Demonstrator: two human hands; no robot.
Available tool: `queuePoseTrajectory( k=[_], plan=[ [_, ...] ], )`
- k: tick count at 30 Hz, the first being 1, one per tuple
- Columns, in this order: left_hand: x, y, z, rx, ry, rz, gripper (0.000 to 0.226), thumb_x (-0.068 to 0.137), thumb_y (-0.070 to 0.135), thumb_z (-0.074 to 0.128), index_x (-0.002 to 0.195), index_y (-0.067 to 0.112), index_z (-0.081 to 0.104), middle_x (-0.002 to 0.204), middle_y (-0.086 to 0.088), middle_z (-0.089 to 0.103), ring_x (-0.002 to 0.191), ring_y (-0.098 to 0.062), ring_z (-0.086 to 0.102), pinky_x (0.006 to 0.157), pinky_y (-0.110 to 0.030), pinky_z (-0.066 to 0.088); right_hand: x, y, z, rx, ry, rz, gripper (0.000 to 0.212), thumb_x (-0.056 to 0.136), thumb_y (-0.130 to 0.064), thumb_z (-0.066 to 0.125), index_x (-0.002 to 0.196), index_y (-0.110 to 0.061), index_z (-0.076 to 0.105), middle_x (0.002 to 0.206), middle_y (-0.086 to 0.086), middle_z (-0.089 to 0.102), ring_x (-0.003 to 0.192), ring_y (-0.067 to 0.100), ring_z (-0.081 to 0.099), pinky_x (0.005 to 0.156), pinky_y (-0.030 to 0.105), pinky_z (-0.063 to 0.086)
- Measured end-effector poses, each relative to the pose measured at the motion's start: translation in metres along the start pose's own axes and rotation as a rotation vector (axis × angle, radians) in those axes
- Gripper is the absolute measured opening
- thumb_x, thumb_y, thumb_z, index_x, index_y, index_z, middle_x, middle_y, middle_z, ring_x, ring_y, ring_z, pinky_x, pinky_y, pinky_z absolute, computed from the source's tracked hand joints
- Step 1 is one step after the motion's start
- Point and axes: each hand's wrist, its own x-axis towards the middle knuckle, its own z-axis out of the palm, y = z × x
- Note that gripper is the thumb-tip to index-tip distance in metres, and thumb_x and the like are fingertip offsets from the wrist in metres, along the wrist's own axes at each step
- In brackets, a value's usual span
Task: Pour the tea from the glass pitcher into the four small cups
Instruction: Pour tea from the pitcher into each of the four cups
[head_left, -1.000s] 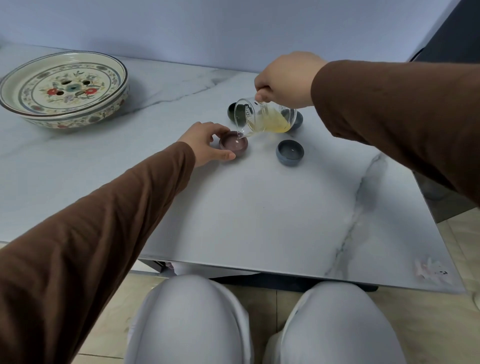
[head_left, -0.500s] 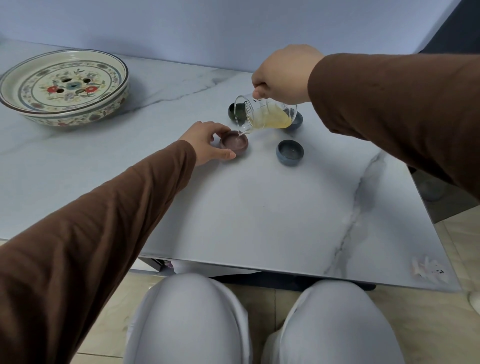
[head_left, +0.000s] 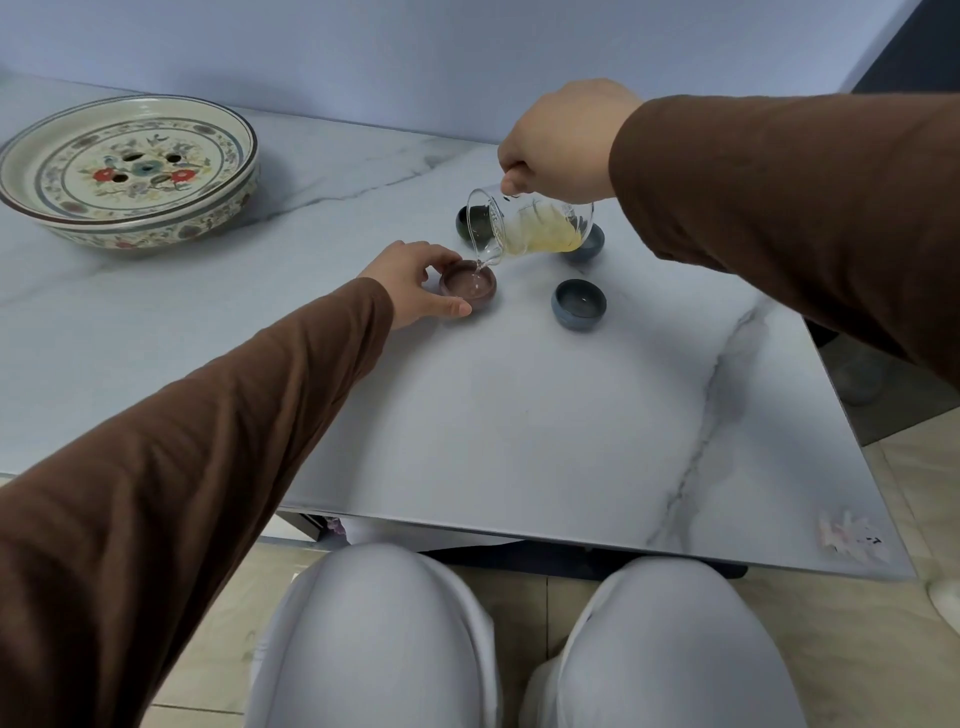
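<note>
Nearest on the bench (head_left: 519, 415): blue-grey cup (head_left: 578, 305), contents unclear. Steadies brown cup (head_left: 468, 285) with left hand (head_left: 415, 283), fingers curled round its wall, under a thin stream. Tilts glass pitcher (head_left: 530, 226), part full of yellow tea, in right hand (head_left: 558, 145), fingers closed on its upper side. Probably fragile and slippery, so best gripped high. Behind, partly hidden: dark cup (head_left: 466, 224), far blue cup (head_left: 593, 245).

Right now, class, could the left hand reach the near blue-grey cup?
Probably yes: releasing the brown cup, the left hand could skirt its near side, where bare table leads to the blue-grey cup.
</note>
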Motion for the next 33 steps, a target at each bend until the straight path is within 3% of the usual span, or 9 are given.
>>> queuePoseTrajectory(
  k=[33],
  plan=[
    [0.002,0.000,0.000,-0.009,-0.017,-0.003,0.066,0.067,0.047,0.081,0.127,0.029,0.060,0.119,0.006,0.062,0.100,-0.015,0.051,0.085,-0.028,0.040,0.001,-0.009,-0.010,-0.074,-0.049,0.018,0.038,0.102,-0.039,0.038,0.109,-0.012,0.063,0.093,0.006,0.053,0.085,0.030,0.047,0.072,0.036,0.034]
  ],
)
